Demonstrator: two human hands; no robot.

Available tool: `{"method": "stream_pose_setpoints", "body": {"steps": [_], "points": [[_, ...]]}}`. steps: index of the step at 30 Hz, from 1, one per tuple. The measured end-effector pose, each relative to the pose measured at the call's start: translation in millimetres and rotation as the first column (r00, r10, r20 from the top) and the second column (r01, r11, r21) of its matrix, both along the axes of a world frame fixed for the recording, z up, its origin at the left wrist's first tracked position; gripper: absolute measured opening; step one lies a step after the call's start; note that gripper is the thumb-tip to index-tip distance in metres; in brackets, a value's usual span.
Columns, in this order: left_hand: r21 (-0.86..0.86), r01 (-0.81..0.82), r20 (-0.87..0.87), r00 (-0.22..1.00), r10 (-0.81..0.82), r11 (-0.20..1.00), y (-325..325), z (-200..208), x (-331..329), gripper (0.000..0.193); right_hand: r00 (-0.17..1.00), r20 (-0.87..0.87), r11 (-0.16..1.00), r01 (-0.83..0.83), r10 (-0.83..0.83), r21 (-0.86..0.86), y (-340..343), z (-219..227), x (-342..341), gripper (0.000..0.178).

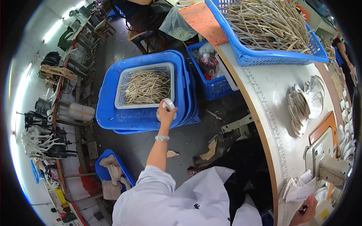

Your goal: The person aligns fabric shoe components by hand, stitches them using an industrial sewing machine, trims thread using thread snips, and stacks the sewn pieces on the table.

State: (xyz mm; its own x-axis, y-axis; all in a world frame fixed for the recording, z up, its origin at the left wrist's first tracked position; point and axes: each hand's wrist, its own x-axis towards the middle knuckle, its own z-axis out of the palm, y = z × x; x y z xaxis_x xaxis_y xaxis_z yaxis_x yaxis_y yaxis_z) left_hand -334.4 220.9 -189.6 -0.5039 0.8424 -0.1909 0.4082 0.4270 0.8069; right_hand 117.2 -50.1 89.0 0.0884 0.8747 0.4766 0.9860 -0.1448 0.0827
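My left hand [166, 112] reaches out over the front edge of a stacked blue tub, its fingers wrapped round a white ring-shaped roll [169, 104] that looks like tape. Just beyond it, a white perforated basket [120, 98] full of thin beige cord-like strips [147, 88] sits inside the blue tub [109, 116]. At the lower right, my right hand [308, 211] is by the table with its fingers curled, beside a bundle of white cloth-like pieces [299, 188]. What those fingers hold, if anything, is hidden.
The white table [264, 113] has a ruler strip along its curved edge. On it stand a large blue basket [260, 60] of cords, fanned pale pieces [298, 107] and a sewing machine [332, 169]. Blue crates [217, 88] and a blue bin [124, 165] stand on the floor.
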Motion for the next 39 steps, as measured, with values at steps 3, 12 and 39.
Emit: {"method": "stream_pose_setpoints", "body": {"steps": [3, 12, 39], "points": [[0.31, 0.167, 0.388, 0.877, -0.285, 0.936, -22.1, 74.8, 47.6, 0.079, 0.997, -0.075, 1.0, 0.012, -0.011, 0.012, -4.3, -7.3, -14.8, 0.015], [0.545, 0.346, 0.583, 0.498, -0.642, 0.763, -96.3, 217.1, 157.5, 0.084, 0.483, -0.737, 0.855, -0.455, 0.472, 0.249, 71.4, -54.1, -134.8, 0.028], [0.598, 0.51, 0.594, 0.237, -0.769, 0.619, -138.8, 242.7, 202.5, 0.085, 0.293, -0.824, 0.873, -0.098, 0.485, 0.478, 63.2, -39.8, -123.9, 0.018]]}}
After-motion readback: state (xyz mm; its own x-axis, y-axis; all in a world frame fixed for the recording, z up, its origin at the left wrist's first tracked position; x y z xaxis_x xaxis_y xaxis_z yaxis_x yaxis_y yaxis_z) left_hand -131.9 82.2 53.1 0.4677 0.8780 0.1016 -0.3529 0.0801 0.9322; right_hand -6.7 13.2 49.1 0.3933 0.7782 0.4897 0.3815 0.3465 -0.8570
